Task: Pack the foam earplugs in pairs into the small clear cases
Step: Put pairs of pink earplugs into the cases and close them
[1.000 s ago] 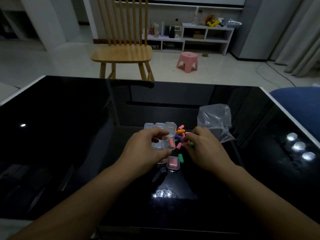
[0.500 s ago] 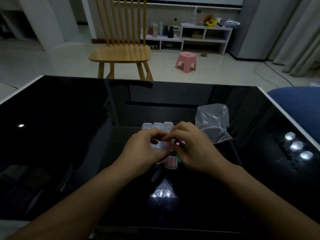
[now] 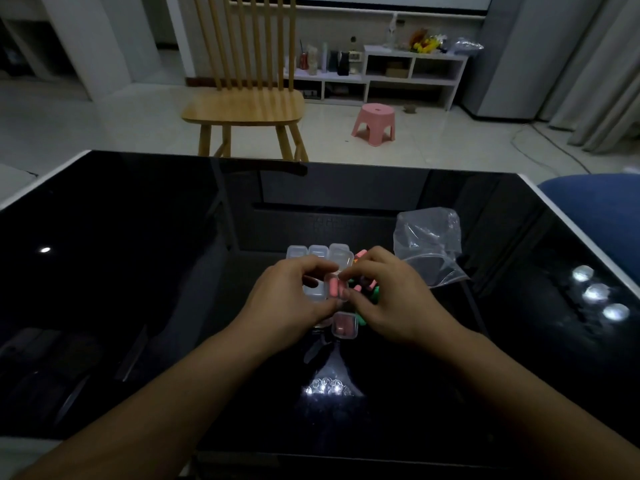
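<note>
Just below the centre of the frame, your left hand (image 3: 291, 296) holds a small clear case (image 3: 336, 289) with its thumb and fingers curled round the edges, and two pink earplugs (image 3: 334, 286) lie side by side inside. Your right hand (image 3: 391, 299) meets it from the right, fingertips pinching the case's upper right corner near the open lid (image 3: 341, 258). The case looks like thin, hard plastic, light and slick, so hold it by the side walls and press the lid down near its free edge, not the hinge. The plugs are soft foam and will likely spring back; tuck them flat before closing.

The loose earplugs (image 3: 367, 289) sit on the black table (image 3: 138, 271) under your right palm. A closed case (image 3: 344, 325) with pink plugs rests just below your hands, and empty cases (image 3: 308, 251) line up above them.
</note>
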